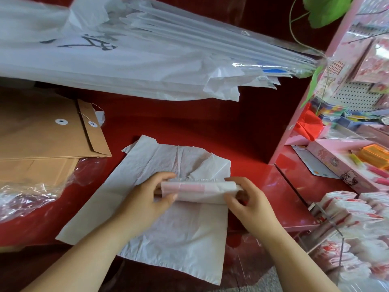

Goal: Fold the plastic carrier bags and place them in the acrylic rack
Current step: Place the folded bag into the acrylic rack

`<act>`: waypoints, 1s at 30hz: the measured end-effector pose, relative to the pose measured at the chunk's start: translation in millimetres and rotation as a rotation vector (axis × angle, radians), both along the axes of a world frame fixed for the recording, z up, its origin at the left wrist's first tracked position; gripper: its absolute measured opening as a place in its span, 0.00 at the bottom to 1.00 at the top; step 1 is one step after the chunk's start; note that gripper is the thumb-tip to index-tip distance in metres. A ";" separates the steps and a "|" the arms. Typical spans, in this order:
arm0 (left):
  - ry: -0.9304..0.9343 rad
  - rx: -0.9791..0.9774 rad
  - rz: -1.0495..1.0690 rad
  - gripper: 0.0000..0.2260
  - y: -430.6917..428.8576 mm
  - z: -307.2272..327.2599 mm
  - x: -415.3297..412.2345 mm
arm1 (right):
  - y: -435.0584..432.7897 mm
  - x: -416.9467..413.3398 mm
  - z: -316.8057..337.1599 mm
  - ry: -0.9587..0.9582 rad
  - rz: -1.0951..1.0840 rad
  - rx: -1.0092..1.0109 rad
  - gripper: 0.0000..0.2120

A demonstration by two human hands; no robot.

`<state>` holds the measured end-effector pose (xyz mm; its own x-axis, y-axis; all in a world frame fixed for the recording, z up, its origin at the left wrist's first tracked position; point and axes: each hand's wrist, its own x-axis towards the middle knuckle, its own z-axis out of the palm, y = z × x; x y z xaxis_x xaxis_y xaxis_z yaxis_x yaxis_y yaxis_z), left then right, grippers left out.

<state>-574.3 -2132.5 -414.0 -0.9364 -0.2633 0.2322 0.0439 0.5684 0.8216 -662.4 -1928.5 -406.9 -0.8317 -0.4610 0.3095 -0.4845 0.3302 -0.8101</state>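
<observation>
A white plastic carrier bag folded into a narrow strip (199, 191) is held between both hands just above the red counter. My left hand (147, 197) pinches its left end, thumb underneath and fingers on top. My right hand (250, 201) grips its right end. Beneath them a flat, unfolded white carrier bag (168, 239) lies spread on the counter, handles pointing away from me. At the lower right stands the clear acrylic rack (334, 226), filled with several folded white-and-red bags (357, 216).
A big pile of white plastic bags (126, 66) lies across the back of the counter. Brown string-tie envelopes (42, 144) and crumpled clear film (25, 199) sit at the left. A pink shelf unit (299, 106) with stationery boxes stands at the right.
</observation>
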 end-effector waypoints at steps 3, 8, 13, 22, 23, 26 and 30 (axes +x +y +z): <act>0.023 0.089 0.150 0.14 4.2 -1.8 -8.4 | -8.8 -4.1 -3.2 -0.104 -0.111 -0.062 0.12; 0.004 0.016 0.338 0.24 15.1 1.5 -17.3 | -19.8 -0.8 -6.3 -0.016 -0.219 0.158 0.21; 0.055 -0.542 0.338 0.16 14.3 -3.8 -23.7 | -27.4 2.9 -12.0 0.284 -0.248 0.426 0.15; -0.156 -0.608 0.010 0.41 14.5 -0.6 -12.1 | -23.3 -2.8 -7.9 0.367 -0.110 0.571 0.37; -0.111 -0.614 0.012 0.36 15.4 2.9 -11.7 | -24.1 -4.1 -7.7 0.442 -0.150 0.539 0.30; 0.100 -0.655 0.098 0.14 11.8 1.6 -13.9 | -21.8 -8.9 -8.7 0.522 -0.182 0.392 0.16; 0.248 -0.356 0.071 0.03 22.9 18.5 -5.6 | -8.4 1.1 7.0 0.204 -0.094 0.187 0.08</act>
